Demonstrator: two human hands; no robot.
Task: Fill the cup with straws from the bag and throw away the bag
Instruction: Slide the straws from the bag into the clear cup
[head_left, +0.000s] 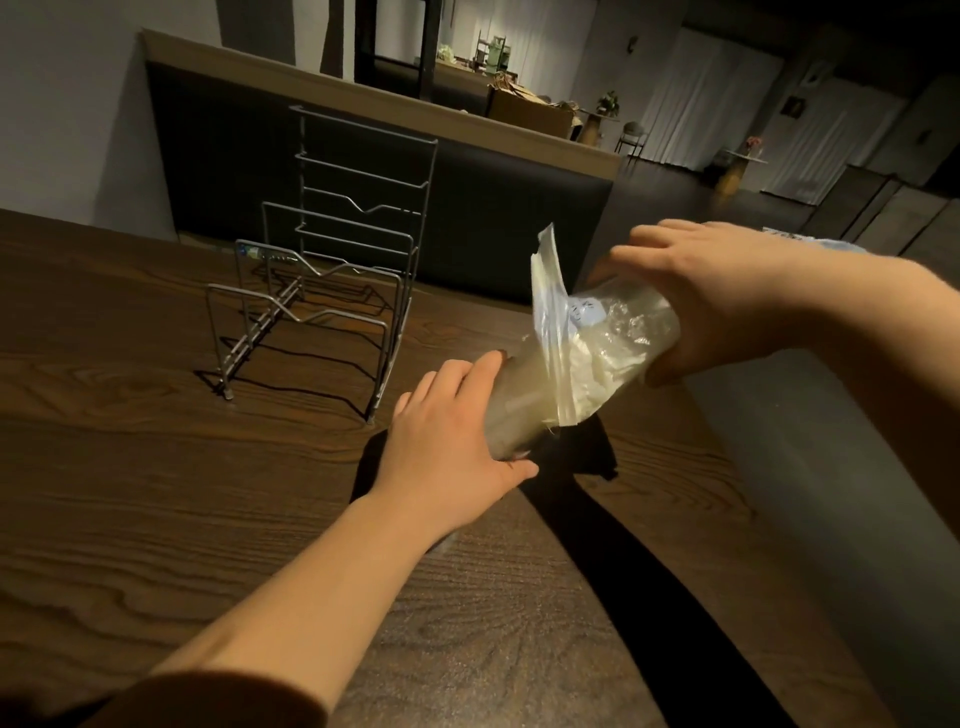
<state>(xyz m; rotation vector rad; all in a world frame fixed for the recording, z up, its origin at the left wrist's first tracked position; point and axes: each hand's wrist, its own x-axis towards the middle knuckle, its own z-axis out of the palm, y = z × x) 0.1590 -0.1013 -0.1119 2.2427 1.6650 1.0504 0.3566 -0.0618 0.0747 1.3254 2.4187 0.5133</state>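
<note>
A clear plastic cup (511, 415) is tilted above the dark wooden table (156, 467), with my left hand (452, 431) wrapped around its lower part. A clear plastic bag (587, 332) with pale straws inside is tipped mouth-down into the cup's opening. My right hand (711, 301) grips the bag's closed far end from above. The bag's loose flap sticks up toward the left. The individual straws are blurred together inside the plastic.
A grey wire rack (322, 291) stands on the table to the left of my hands. The table's right edge (727, 457) runs just beyond the cup, with a dark bench and floor behind it. A counter and furniture lie further back.
</note>
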